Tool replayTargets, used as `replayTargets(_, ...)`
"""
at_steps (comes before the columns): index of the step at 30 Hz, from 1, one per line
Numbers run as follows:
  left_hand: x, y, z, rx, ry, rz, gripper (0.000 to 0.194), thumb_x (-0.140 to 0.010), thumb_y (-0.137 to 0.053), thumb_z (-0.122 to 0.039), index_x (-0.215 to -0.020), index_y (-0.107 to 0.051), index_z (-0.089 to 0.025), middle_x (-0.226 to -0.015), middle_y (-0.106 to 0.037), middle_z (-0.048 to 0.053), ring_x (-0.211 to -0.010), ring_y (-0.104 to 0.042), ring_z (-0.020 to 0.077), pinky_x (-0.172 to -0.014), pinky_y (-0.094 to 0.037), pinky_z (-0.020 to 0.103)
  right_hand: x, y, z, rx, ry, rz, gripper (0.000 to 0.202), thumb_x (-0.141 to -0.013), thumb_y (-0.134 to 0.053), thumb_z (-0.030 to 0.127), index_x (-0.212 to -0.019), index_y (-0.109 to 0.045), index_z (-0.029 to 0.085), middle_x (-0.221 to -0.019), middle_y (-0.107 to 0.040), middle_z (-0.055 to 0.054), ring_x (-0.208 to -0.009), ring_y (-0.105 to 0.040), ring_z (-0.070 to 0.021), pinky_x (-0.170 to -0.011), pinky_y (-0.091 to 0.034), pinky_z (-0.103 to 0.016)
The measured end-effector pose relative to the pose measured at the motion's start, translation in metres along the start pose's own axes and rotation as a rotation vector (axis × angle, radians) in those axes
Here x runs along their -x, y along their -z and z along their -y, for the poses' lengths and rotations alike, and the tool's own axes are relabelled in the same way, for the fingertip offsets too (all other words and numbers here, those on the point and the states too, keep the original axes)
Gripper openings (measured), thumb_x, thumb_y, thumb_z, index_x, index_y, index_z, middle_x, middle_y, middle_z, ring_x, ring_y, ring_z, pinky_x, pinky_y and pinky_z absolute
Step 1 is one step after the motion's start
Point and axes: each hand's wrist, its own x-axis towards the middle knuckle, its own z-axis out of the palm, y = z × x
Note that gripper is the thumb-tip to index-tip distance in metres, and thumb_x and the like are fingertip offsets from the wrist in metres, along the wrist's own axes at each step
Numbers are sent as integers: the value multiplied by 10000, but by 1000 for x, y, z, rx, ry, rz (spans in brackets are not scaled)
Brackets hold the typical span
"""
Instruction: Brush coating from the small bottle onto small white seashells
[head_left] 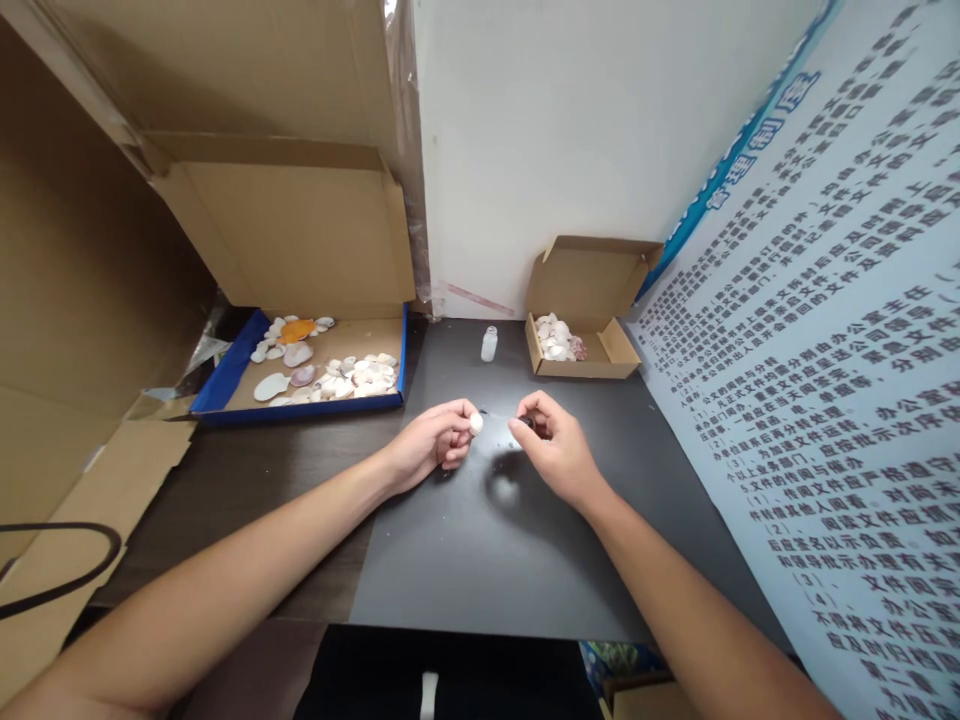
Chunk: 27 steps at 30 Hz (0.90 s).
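Pinched in the fingertips of my left hand (439, 437) is a small white seashell (476, 424). My right hand (551, 440) is closed around the black cap (527, 422) of a small brush. From that cap a thin clear stem (499, 417) runs left, and its dark tip (484, 412) is close beside the shell; I cannot tell whether they touch. Beyond both hands a small white bottle (489, 345) stands upright with no cap on it.
At the left, an open blue-edged cardboard box (330, 410) holds several shells, one orange. A smaller open carton (592, 370) with white shells stands back right. A printed panel (825, 350) borders the right side; a white wall (525, 150) rises behind the dark table (450, 560).
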Motion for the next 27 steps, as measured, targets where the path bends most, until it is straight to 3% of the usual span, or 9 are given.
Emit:
replayTargets(2, -1, 0, 1, -6, -16, -11, 101, -755, -600, -205, -799, -516, -169, -594, -425, -56, -445, -372, 51, -427, -267, 178, 1, 0, 1, 77, 32, -41, 150, -827, -616, 305, -793, -502, 215, -586, -406, 72, -514, -353, -97, -517, -277, -253)
replayTargets(8, -3, 0, 1, 2, -53, -31, 136, -768, -618, -229, -788, -492, -181, -593, -433, -63, -440, -372, 53, -421, -290, 181, 1, 0, 5, -241, -21, 78, 226, -837, -595, 368, -939, -437, 244, -569, -359, 109, -466, -303, -94, -479, -246, -242)
replayTargets(14, -4, 1, 1, 2, -74, -36, 132, -764, -619, -227, -782, -500, -173, -593, -431, -63, -437, -367, 41, -433, -266, 176, 2, -2, 4, 122, 50, -5, 167, -848, -604, 320, -826, -469, 226, -565, -360, 90, -514, -341, -102, -528, -272, -257)
replayTargets(17, -3, 1, 1, -7, -67, -50, 127, -760, -612, -217, -784, -495, -175, -585, -423, -66, -435, -366, 43, -435, -262, 176, 1, -2, 4, 10, 10, 4, 175, -876, -562, 370, -850, -464, 228, -578, -356, 90, -498, -323, -100, -503, -267, -251)
replayTargets(27, -2, 0, 2, -13, -63, -106, 117, -770, -593, -228, -774, -488, -178, -592, -428, -69, -417, -367, 45, -415, -297, 178, 0, -2, 2, -13, -31, 15, 212, -856, -613, 378, -859, -457, 235, -580, -366, 92, -501, -341, -100, -508, -276, -244)
